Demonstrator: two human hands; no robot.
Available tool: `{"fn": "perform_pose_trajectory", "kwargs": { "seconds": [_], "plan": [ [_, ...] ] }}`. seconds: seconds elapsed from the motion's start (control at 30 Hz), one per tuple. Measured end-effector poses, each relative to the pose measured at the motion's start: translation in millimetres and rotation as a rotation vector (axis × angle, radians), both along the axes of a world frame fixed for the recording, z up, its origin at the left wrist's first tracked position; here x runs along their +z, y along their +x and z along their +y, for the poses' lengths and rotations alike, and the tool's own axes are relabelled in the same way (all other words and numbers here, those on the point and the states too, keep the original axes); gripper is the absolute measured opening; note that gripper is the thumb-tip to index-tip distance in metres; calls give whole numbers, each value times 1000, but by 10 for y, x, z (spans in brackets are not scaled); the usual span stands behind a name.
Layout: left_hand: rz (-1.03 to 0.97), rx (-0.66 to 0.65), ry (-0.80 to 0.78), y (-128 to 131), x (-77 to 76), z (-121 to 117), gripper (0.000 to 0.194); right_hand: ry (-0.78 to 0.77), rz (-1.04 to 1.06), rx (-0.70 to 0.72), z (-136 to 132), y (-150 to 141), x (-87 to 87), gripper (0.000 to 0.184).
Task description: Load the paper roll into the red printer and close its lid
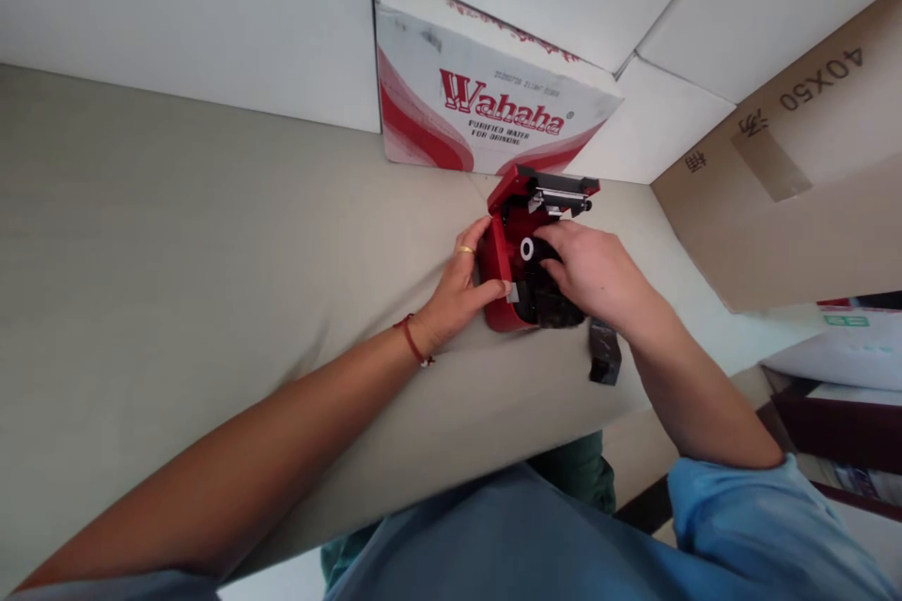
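Observation:
A red machine (502, 315) that looks like a small label printer sits on the pale table, its lid (518, 183) raised towards the wall. The underside of the lid carries a black and silver roller part (560, 200). My left hand (461, 289) grips the machine's left side, thumb over the rim and fingers along the outside. Reaching in from the right, my right hand (592, 268) pinches a black roll (542, 251) with a white ring at its end, inside the open body. My fingers hide part of the roll. A small black block (604, 352) lies beside the machine, near my right wrist.
Behind the machine, a white and red Wahaha water carton (486, 99) leans against the white tiled wall (211, 9). A large brown cardboard box (789, 169) stands on the right. The table's front edge runs close to my body. Shelves (838, 432) stand at the lower right.

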State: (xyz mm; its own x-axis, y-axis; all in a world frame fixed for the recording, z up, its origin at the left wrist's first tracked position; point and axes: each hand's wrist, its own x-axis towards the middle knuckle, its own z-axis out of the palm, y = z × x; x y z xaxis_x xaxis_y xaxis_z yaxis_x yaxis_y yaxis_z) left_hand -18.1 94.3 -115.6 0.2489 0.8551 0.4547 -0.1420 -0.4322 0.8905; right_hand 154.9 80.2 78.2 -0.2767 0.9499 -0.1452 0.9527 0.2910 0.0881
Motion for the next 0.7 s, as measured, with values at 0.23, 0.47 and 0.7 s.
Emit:
{"fn": "perform_pose_trajectory", "kwargs": {
  "seconds": [0.23,0.47,0.7],
  "plan": [
    [-87,-104,-153,-39,92,-36,96,-35,-73,-43,150,-162,-53,40],
    [-101,-117,-164,-40,96,-27,97,-65,76,15,295,-60,-209,45],
    [-90,-99,-118,-28,42,-19,96,28,481,167,-157,290,-124,31]
  ]
}}
